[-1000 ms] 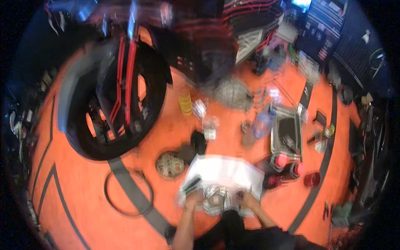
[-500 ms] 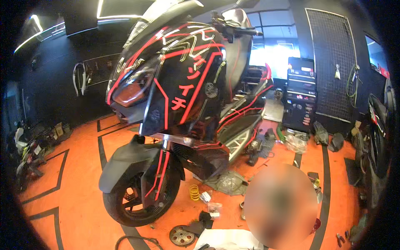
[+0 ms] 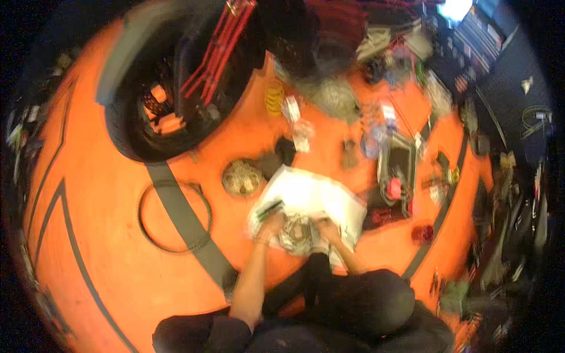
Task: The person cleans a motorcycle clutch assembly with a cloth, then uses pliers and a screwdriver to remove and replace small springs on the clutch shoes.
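Observation:
Motion blurs the whole picture. My left hand (image 3: 273, 226) is low over a white sheet (image 3: 318, 191) on the floor, at the left side of a round, silvery metal part (image 3: 298, 230). Just beyond that hand's fingers is a short dark-green, stick-shaped thing (image 3: 269, 209); whether I hold it cannot be made out. My right hand (image 3: 327, 228) is at the metal part's right side. The fingers of both hands are smeared, so their grip on the part does not show. A round metal disc with holes (image 3: 243, 177) lies beyond the sheet, to the left.
A motorcycle's front wheel (image 3: 182, 112) stands at the far left. On the orange floor lie a black belt loop (image 3: 175, 216), a yellow coil spring (image 3: 273, 97) and small packets (image 3: 292, 109). To the right are a grey tray (image 3: 396, 167) and a red object (image 3: 422, 234).
The view has tipped from the motorcycle down to the floor. My forearms, hands and legs have come into view, along with most of the white sheet and the metal part.

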`<state>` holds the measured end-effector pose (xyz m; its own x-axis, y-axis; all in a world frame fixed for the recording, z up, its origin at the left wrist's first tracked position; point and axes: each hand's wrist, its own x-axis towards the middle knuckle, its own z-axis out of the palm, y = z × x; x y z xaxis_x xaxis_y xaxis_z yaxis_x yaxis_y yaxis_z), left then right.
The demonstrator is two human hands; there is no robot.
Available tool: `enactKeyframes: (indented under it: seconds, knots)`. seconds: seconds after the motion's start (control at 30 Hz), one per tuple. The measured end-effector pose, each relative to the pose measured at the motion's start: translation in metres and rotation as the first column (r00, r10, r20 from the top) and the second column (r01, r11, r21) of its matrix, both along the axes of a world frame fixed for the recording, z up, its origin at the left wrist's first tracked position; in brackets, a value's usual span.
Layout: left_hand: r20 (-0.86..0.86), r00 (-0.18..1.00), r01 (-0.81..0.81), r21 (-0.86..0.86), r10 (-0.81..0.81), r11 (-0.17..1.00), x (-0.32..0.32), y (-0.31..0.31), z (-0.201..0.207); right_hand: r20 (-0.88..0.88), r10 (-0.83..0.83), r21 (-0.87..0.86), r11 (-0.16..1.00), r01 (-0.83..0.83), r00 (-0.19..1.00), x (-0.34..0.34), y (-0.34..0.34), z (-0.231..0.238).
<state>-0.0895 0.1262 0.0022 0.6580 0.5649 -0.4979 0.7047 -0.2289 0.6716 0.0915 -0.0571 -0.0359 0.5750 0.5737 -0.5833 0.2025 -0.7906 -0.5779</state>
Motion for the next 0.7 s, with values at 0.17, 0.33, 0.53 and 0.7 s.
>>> enactKeyframes:
  seconds: [0.17,0.33,0.53,0.7]
  knots:
    - [-0.067,0.982,-0.189,-0.214,0.179,0.958,0.0,-0.031,-0.025,-0.211,0.139,0.102,0.988,-0.12,0.968,0.037,0.047,0.03]
    - [-0.004,0.939,-0.338,-0.199,0.345,0.92,-0.017,-0.061,-0.056,-0.235,0.121,0.219,0.973,-0.069,0.964,0.055,0.028,0.008]
    - [-0.041,0.853,-0.512,-0.26,0.52,0.819,-0.024,-0.082,-0.042,-0.163,0.024,0.254,0.967,0.018,0.986,0.047,-0.008,0.027]
    - [-0.096,0.794,-0.554,-0.522,0.6,0.649,-0.027,-0.081,-0.04,-0.212,0.022,0.193,0.981,0.02,0.977,0.045,-0.041,0.01]
